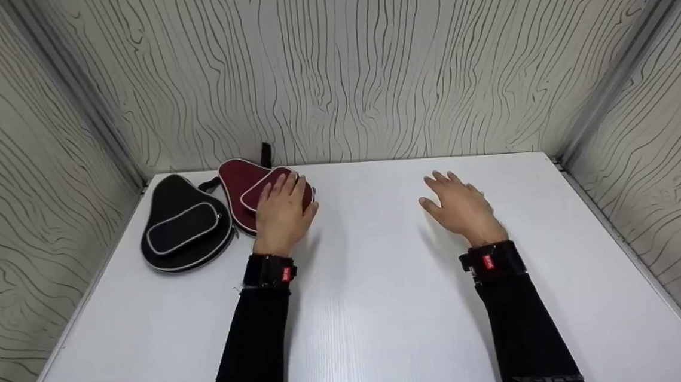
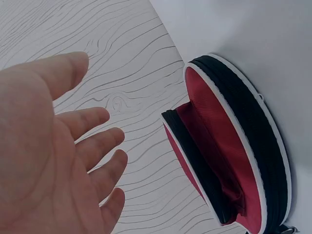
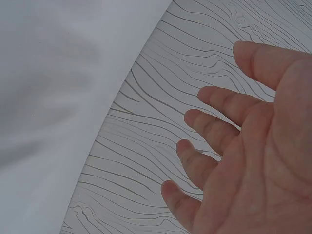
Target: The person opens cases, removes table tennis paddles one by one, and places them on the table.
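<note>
A dark red table tennis paddle case (image 1: 242, 178) with pale piping lies at the back left of the table. In the left wrist view, the red case (image 2: 214, 114) shows its black zipper edge and a raised front pocket. My left hand (image 1: 283, 213) hovers over its right part in the head view, fingers spread and apart from it, holding nothing. To its left lies a black paddle case (image 1: 161, 203) with a small zipped pocket. My right hand (image 1: 461, 206) is held above the right side of the table, palm down, fingers extended, touching nothing.
The white table (image 1: 378, 308) is bounded by a wood-grain patterned back wall (image 1: 332, 66) and similar side walls. A black strap (image 1: 266, 155) sticks up behind the red case. Both wrists wear black bands.
</note>
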A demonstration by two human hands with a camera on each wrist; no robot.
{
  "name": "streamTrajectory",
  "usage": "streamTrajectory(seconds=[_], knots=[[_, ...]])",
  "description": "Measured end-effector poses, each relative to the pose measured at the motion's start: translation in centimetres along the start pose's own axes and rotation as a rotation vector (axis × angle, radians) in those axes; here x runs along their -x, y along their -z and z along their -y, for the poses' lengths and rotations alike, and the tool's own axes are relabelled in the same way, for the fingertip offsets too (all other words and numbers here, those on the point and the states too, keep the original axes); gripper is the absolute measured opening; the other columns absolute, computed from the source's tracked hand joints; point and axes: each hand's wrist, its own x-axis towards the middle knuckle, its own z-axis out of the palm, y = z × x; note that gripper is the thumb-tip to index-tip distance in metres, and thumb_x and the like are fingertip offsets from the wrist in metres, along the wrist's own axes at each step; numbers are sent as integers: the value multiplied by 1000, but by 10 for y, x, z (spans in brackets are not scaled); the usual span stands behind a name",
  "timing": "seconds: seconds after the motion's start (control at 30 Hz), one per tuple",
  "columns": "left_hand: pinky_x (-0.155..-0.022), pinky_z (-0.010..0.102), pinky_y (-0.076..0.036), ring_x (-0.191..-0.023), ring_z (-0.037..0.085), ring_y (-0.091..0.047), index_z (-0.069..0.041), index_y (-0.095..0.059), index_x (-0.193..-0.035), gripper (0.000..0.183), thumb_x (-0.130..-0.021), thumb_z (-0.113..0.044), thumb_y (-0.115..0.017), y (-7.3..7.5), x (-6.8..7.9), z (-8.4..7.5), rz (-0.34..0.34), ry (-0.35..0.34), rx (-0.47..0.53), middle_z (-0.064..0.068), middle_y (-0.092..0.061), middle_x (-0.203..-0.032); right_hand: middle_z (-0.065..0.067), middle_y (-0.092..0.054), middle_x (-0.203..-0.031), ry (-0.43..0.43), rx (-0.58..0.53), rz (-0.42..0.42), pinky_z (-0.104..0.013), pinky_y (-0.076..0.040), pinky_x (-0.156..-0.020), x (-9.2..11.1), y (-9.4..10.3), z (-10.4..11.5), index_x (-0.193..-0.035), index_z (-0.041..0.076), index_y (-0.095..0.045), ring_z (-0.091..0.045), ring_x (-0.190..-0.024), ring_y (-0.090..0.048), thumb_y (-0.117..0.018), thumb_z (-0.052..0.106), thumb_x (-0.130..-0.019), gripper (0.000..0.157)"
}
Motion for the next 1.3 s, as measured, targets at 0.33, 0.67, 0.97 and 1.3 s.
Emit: streamTrajectory(seconds=[0.33, 0.67, 0.97, 1.3], knots=[[-150, 62, -26, -181, 42, -33, -7, -43, -181, 76, -121, -51, -55, -26, -5, 52, -16, 39, 48, 21, -39, -191, -31, -37, -188, -7, -27, 17, -80, -26, -144, -1, -1, 1, -177, -3, -46, -57, -178, -29, -57, 34, -123, 66], [-148, 68, -29, -180, 48, -32, -4, -39, -182, 81, -119, -50, -57, -43, -7, 89, 35, 117, 145, 28, -36, -190, -31, -39, -187, 12, -12, 24, -80, -30, -143, -2, -4, 6, -176, -3, -47, -57, -177, -32, -57, 33, -123, 65], [-136, 67, -49, -171, 50, -49, -4, -43, -181, 79, -117, -48, -64, -27, 1, 59, 77, 132, 104, 28, -44, -186, -28, -35, -190, 37, -17, 83, -77, -29, -144, -4, -9, 12, -178, -1, -45, -55, -179, -29, -55, 34, -123, 66], [-124, 65, -61, -170, 45, -52, -6, -30, -186, 106, -108, -57, -81, -66, -14, 31, 82, 45, -26, 24, -43, -188, -26, -37, -190, 36, -20, 80, -82, -31, -140, -1, -9, 11, -178, 1, -46, -55, -178, -31, -56, 34, -123, 65]])
